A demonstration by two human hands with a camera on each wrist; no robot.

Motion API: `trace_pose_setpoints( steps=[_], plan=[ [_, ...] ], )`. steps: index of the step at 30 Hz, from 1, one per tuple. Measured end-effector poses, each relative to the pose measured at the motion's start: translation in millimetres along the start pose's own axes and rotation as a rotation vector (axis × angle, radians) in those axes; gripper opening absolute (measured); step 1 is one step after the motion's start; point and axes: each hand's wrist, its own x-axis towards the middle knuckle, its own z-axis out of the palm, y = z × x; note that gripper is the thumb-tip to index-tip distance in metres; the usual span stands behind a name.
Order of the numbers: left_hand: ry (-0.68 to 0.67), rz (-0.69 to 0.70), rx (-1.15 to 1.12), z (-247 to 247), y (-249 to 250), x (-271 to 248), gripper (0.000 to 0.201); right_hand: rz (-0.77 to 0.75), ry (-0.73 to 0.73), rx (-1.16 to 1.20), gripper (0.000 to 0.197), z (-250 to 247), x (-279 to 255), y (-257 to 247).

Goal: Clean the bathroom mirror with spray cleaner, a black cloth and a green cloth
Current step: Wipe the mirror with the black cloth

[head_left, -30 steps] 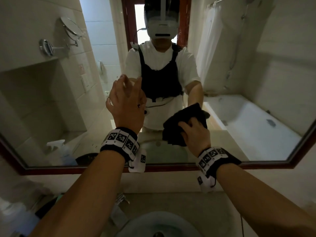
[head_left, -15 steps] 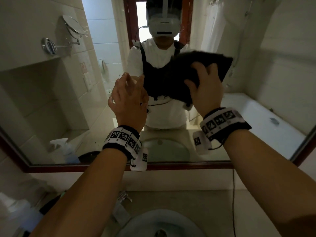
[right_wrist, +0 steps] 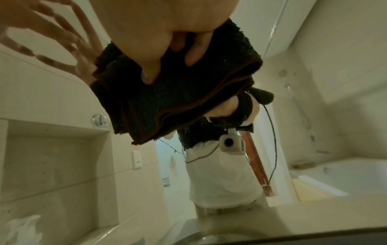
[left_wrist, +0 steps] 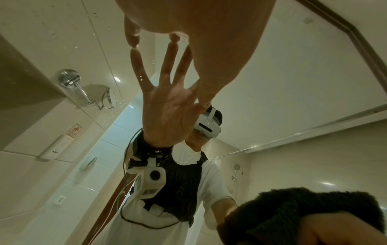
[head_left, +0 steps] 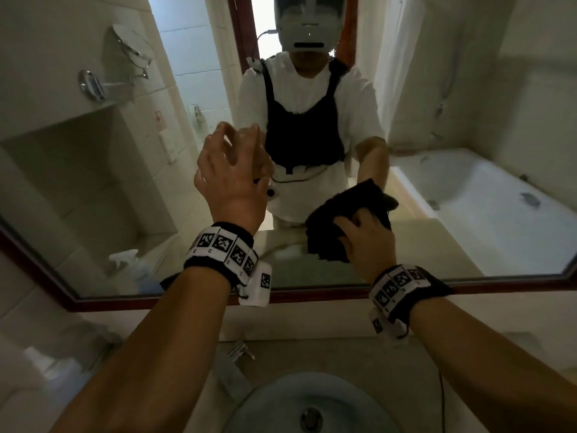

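Observation:
The bathroom mirror [head_left: 312, 295] has a dark red frame and fills the wall in front of me. My right hand [head_left: 365, 245] grips a folded black cloth [head_left: 327, 232] and presses it against the lower glass, right of centre. In the right wrist view its fingers [right_wrist: 190, 56] curl over the black cloth [right_wrist: 167, 99]. My left hand [head_left: 232, 173] is spread, with only its fingertips [left_wrist: 134, 39] touching the glass higher up on the left; it holds nothing. The spray bottle shows as a reflection [head_left: 128, 260] at the mirror's lower left. No green cloth is visible.
Below my arms are a round sink basin [head_left: 312, 401] and a chrome faucet [head_left: 239, 353]. A small round mirror on an arm [head_left: 131, 51] sticks out from the left wall. The glass reflects a bathtub [head_left: 468, 207] at right and a person in a dark vest.
My right hand swept the black cloth up to chest height on the glass half a second ago, then back down to the lower part. The left hand stayed against the glass.

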Motion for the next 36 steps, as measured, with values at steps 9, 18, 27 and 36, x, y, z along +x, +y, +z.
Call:
trace_pose_setpoints(
  steps=[9, 18, 27, 36],
  plan=[
    [-0.037, -0.004, 0.023, -28, 7, 13, 0.067, 0.087, 0.175, 0.02, 0.033, -69, 70, -26],
    [0.059, 0.044, -0.043, -66, 26, 62, 0.059, -0.066, 0.379, -0.214, 0.042, -155, 171, -43],
    [0.002, 0.037, 0.008, -63, 29, 80, 0.082, -0.188, 0.271, -0.442, 0.06, -145, 159, -30],
    [-0.007, 0.055, 0.053, -59, 27, 80, 0.088, -0.2, 0.237, -0.492, 0.06, -153, 175, -27]
  ],
)
